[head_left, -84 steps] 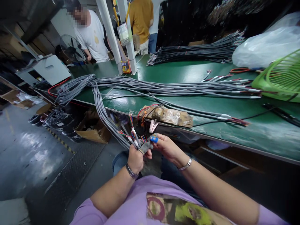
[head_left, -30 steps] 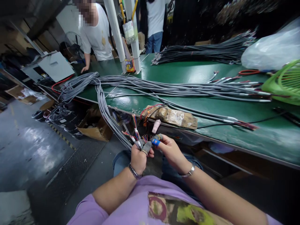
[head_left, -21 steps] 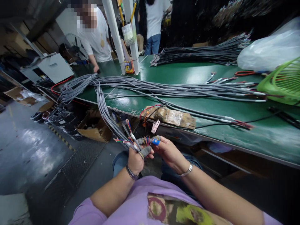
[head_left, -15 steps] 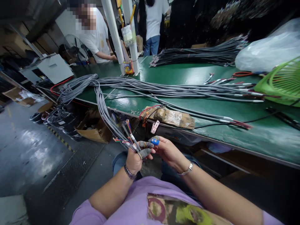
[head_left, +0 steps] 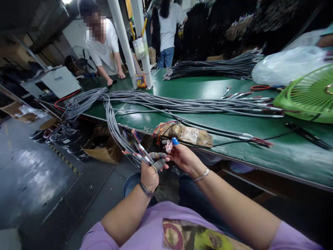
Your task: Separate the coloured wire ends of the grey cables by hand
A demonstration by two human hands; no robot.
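Observation:
My left hand (head_left: 152, 172) is closed around a bundle of grey cables (head_left: 145, 158). Their stripped ends, with coloured inner wires (head_left: 135, 136) and white wraps, stick out beyond the fist. Grey wraps cover some of that hand's fingers. Beside it, my right hand (head_left: 182, 156) is raised to a small pink plastic piece (head_left: 169, 147) at the bench's front edge. The thumb, with a blue cover, and a grey-wrapped fingertip lie on either side of this piece, pinching it. A taped wooden block (head_left: 184, 133) with red and orange wires sits just behind.
Long grey cables (head_left: 161, 102) lie along the green bench (head_left: 293, 159). Further back are a black cable bundle (head_left: 213, 67), a clear plastic bag (head_left: 286, 67) and a green fan (head_left: 309, 93). White posts (head_left: 142, 45) rise from the bench. One co-worker (head_left: 104, 52) leans on its far side.
My right hand has moved from beside the left fingertips up to the pink piece. My left hand keeps its hold on the cables. The view has shifted slightly, and the co-worker's hands have moved.

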